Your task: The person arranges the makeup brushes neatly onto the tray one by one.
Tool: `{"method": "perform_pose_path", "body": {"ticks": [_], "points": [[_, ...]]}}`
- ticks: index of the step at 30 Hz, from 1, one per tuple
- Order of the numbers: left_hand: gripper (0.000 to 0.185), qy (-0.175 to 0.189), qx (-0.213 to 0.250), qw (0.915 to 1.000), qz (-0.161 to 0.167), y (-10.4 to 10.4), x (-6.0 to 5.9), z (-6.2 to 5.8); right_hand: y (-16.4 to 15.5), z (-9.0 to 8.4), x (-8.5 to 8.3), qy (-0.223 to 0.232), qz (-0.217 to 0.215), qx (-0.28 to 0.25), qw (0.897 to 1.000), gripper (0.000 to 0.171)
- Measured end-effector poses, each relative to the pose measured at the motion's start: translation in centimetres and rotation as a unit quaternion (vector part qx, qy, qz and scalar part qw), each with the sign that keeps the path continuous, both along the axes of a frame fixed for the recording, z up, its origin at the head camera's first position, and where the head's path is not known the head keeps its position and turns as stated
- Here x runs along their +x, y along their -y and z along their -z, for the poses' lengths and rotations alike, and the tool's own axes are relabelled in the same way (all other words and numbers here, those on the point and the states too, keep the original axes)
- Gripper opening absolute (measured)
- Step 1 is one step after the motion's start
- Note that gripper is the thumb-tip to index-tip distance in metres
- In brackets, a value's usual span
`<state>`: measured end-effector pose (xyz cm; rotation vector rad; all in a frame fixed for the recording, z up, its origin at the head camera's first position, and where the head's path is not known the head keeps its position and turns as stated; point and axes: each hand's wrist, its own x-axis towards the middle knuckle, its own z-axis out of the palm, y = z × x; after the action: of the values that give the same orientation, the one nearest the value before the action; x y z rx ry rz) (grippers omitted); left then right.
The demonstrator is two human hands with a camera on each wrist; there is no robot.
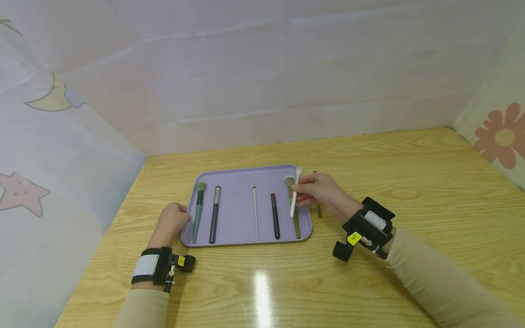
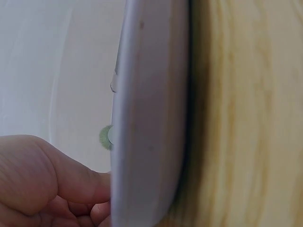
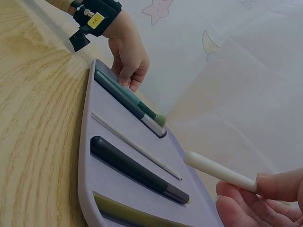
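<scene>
My right hand (image 1: pixel 313 190) pinches a white-handled makeup brush (image 1: pixel 293 200) between thumb and fingers, over the right side of a lilac tray (image 1: pixel 242 241). In the right wrist view the rounded end of its handle points away from the fingertips. My left hand (image 1: pixel 172 219) grips the tray's left edge, thumb at the rim. On the tray lie a green makeup brush (image 1: pixel 198 209), a black brush with a silver collar (image 1: pixel 214 214), a thin white brush (image 1: pixel 255 212), a short black brush (image 1: pixel 275 216) and an olive-handled brush (image 1: pixel 297 225), the last partly hidden behind the white one.
A thin dark-handled stick (image 1: pixel 319 210) lies on the wooden table (image 1: pixel 229 287) just right of the tray, partly covered by the right hand. Pale printed cloth (image 1: pixel 229 82) stands behind the table and along its sides. Each wrist wears a black camera strap (image 1: pixel 369 223).
</scene>
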<state>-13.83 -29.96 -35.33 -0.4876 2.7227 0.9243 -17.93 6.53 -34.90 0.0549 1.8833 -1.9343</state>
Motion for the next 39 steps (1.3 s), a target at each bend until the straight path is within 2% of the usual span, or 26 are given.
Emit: {"method": "perform_pose_path", "body": {"ticks": [13,21,30,39], "points": [[0.033,0.003,0.000,1.0000,-0.003,0.0,0.0,0.1,1.5,0.3,0.4,-0.007,-0.014,0.000,1.000,0.024],[0.032,0.001,0.000,1.0000,0.000,0.0,0.0,0.1,2.3,0.5,0.7,-0.001,-0.022,-0.034,0.999,0.014],[0.032,0.004,0.000,1.0000,-0.002,0.0,0.0,0.0,3.4,0.6,1.0,0.003,-0.026,-0.035,0.999,0.018],[0.030,-0.007,-0.012,0.9999,0.005,0.1,0.0,0.0,4.4,0.7,1.3,-0.004,-0.050,-0.041,0.998,0.024]]}}
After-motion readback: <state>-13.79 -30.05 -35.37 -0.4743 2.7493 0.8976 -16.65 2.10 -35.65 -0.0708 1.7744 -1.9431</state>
